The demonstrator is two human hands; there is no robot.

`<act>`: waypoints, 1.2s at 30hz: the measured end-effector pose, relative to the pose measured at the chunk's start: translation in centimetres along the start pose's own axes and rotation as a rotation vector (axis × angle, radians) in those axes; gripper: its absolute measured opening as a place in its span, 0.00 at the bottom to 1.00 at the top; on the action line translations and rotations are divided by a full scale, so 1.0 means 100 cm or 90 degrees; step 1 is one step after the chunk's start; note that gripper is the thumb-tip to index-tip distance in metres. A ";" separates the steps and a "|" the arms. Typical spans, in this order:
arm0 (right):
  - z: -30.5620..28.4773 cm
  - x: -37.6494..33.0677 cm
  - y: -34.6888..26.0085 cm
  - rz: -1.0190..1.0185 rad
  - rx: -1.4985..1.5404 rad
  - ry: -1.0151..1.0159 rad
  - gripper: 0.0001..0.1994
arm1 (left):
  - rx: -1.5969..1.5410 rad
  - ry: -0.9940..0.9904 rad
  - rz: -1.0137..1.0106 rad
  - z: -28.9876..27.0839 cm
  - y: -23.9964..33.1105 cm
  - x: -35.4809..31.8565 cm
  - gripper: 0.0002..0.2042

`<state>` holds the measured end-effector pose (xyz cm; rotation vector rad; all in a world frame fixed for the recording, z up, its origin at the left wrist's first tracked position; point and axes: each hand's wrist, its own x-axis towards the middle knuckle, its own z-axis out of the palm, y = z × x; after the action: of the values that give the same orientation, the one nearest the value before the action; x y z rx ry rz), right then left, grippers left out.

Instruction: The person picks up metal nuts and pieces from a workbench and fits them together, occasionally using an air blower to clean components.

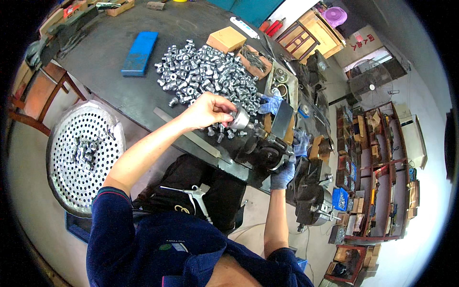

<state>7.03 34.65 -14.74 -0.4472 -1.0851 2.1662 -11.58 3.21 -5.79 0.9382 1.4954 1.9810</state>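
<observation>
My left hand (209, 111) is bare and grips a small silver metal fitting (239, 119), holding it against the nose of a dark power tool (266, 146) at the bench edge. My right hand (283, 175), in a blue glove, is closed around the lower body of that tool. A large heap of similar silver fittings (205, 71) lies on the dark workbench (110, 91) just beyond my left hand. A few loose fittings (217, 135) sit right under it.
A blue flat box (139, 52) and a tan box (226, 39) lie on the bench. A perforated round metal basket (81, 153) with several fittings stands at my left. A black vise (311, 191), shelves (377, 177) and a fan (372, 81) are to the right. An air gun (197, 196) rests on my lap.
</observation>
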 end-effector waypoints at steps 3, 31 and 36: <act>0.010 -0.005 -0.004 0.027 -0.022 -0.006 0.17 | -0.021 0.015 0.000 0.002 -0.002 0.000 0.09; -0.016 0.047 0.006 -0.126 -0.188 0.070 0.17 | -0.104 0.091 -0.079 -0.008 0.008 -0.012 0.14; 0.009 0.097 -0.041 -0.256 -0.268 0.084 0.11 | 0.113 0.219 -0.086 -0.058 0.036 -0.078 0.12</act>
<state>1.24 42.66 -10.95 -0.5003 -1.4223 1.5403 -10.89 -7.13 -5.15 0.5605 1.8946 2.0081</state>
